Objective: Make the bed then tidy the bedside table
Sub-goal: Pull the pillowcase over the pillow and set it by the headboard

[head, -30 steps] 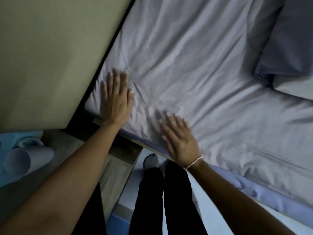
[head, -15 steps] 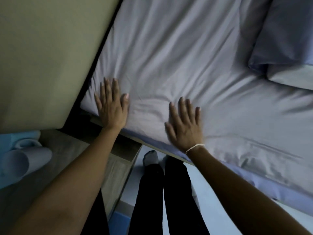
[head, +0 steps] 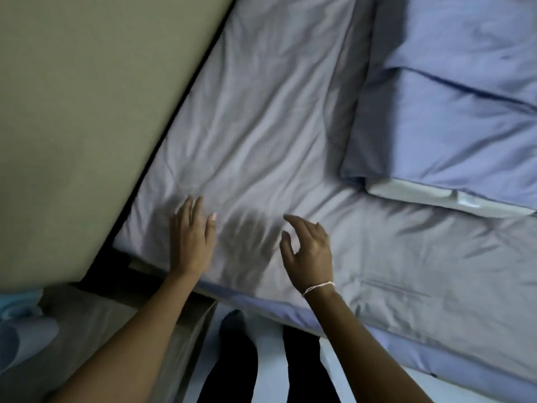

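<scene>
Fingers of the left hand lie flat, loosely spread, on the grey sheet near the bed's corner.

Beside it the right hand hangs just above the sheet, fingers apart and curled, gripping nothing; a pale string band circles its wrist. A blue pillow lies well to the right. The beige wall borders the bed's left side.

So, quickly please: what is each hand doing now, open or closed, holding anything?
Left hand: open, flat on the sheet, holding nothing.
Right hand: open, fingers loosely curled, holding nothing.
</scene>
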`<state>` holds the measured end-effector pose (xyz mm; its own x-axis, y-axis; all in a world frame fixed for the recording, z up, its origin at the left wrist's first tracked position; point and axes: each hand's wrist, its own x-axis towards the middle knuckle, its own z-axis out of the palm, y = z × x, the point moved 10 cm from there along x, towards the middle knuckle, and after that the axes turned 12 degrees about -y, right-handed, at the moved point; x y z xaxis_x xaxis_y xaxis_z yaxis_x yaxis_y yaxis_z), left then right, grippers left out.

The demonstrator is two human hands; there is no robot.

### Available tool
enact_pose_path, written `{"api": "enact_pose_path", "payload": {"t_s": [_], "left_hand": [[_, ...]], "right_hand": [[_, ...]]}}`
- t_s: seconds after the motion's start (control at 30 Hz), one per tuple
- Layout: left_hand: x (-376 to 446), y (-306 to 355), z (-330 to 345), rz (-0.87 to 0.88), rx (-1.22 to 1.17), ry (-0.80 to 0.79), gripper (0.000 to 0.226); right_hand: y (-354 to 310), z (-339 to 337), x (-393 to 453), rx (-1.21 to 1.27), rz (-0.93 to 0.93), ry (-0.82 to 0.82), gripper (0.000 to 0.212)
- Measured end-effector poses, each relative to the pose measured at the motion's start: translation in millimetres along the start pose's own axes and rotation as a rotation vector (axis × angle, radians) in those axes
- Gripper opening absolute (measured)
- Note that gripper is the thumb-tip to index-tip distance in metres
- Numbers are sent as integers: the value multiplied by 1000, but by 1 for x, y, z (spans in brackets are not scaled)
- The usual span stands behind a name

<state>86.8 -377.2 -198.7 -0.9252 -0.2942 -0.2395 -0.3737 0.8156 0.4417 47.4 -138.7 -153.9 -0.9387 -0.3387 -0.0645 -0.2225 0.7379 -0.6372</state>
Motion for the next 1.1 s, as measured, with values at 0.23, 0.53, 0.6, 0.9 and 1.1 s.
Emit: {"api": "enact_pose_path", "payload": {"t_s": [0.23,0.53,0.6,0.9,1.1], "left_hand": [[38,186,32,316,-70,20,51],[95,383,113,483,-176,-86,80],[115,390,129,376,-217,-88,90],[125,381,150,203,-272,-152,94],[126,378,158,179,-216,-152,98]], "right_hand": [[93,-133,27,-78,22,235,36],[265,-272,48,-297,430,267,57],[317,-266,46,-285,667,31,69],[343,-231,40,-308,719,-120,76],[346,-227,40,-355,720,-123,77]]}}
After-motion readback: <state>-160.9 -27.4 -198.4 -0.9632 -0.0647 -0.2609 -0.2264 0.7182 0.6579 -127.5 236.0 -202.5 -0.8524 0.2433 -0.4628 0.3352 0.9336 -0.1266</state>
